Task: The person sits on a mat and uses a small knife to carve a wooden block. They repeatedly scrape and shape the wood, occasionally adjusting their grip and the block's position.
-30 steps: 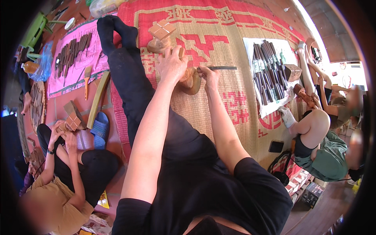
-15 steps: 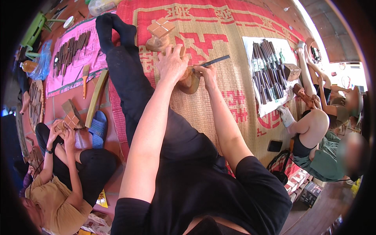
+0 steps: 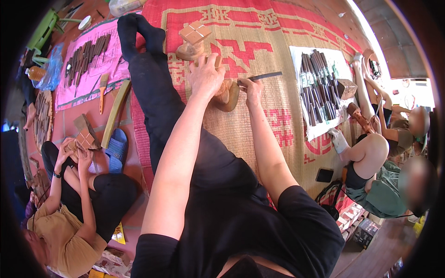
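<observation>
In front of me, a brown carved wooden piece (image 3: 227, 97) with a rounded body lies on the woven mat. The fingers of my left hand (image 3: 206, 78) curl over the blocky far end of the wood and hold it down. My right hand (image 3: 251, 88) pinches a long, dark, flat tool (image 3: 269, 75) at the wood's right side. The tool's free end points off to the right, and its working end is hidden by my fingers and the wood. Just beyond my left hand stands another wooden carving (image 3: 190, 50) with a square, cross-marked block (image 3: 195, 32) on top.
Dark-handled tools (image 3: 320, 88) lie on a white sheet at right, more (image 3: 85, 60) on a pink cloth at left. A brush (image 3: 102, 92), curved wooden strip (image 3: 116, 113) and blue slipper (image 3: 116, 150) lie left. Co-workers sit on both sides; the left one holds a wooden block (image 3: 85, 136).
My right hand has shifted slightly to the right with the dark tool, which now lies at a flatter angle. My left hand stays on the wood.
</observation>
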